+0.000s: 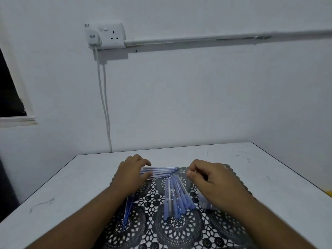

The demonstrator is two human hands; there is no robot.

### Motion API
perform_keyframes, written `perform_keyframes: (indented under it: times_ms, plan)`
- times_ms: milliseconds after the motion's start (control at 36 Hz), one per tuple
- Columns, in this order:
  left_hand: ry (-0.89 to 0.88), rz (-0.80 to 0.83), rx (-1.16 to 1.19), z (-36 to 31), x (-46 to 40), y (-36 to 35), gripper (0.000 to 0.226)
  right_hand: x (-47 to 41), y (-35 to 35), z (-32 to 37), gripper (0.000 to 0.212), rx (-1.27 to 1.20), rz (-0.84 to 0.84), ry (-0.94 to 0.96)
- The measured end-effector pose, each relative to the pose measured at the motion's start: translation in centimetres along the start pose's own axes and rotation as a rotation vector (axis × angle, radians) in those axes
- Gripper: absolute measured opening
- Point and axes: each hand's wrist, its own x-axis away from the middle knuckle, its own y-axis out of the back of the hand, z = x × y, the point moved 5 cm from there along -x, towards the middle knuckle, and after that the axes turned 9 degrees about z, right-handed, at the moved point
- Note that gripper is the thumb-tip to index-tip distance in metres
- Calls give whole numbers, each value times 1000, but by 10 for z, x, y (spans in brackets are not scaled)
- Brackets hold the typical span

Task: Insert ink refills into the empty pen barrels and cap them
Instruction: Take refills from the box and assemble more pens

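Several clear pen barrels [159, 171] lie sideways at the far edge of the black lace mat [177, 229]. My left hand [130, 172] rests on their left ends, fingers curled over them. A fan of several capped blue pens [177, 198] lies in the mat's middle. Thin blue ink refills [128, 211] lie under my left forearm, partly hidden. My right hand [211, 180] hovers right of the barrels with thumb and forefinger pinched on a small thin piece that is too small to identify. A clear plastic bag [204, 202] sits under my right wrist.
The white table [71, 191] reaches the wall, with edges at left and right. A wall socket [107, 35] with a plugged charger and hanging cables [106, 108] is above the table's far-left corner. A yellow object [329, 193] shows at the right edge.
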Motion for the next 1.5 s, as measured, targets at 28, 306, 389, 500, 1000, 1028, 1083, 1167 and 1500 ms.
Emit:
perform_keyframes:
  times_ms: [28,306,389,500,1000,1028,1083,1167,1500]
  plan:
    - [-11,-29,22,-2,3,5,28,0,0,-1,25,-5,-2,4]
    - [85,335,152,-63,82,7,43,-3,-14,-4,25,-64,51,7]
    - [110,293,6,-76,91,13,47,-3,-19,-1,24,-83,65,14]
    - [148,294,-43,-81,93,17,39,-2,-21,1,23,-95,72,27]
    - [-46,17,323,-40,103,88,17,1,-24,7,28,-521,22,-103]
    - [-97,17,342,-42,106,85,15,1,-25,9,31,-559,30,-112]
    - [-178,-2,336,-44,110,74,12,3,-29,11,37,-609,36,-127]
    - [-262,-31,230,-46,113,58,10,4,-33,11,43,-688,40,-175]
    - [-296,-253,332,-42,118,64,28,4,-41,8,47,-587,246,-248]
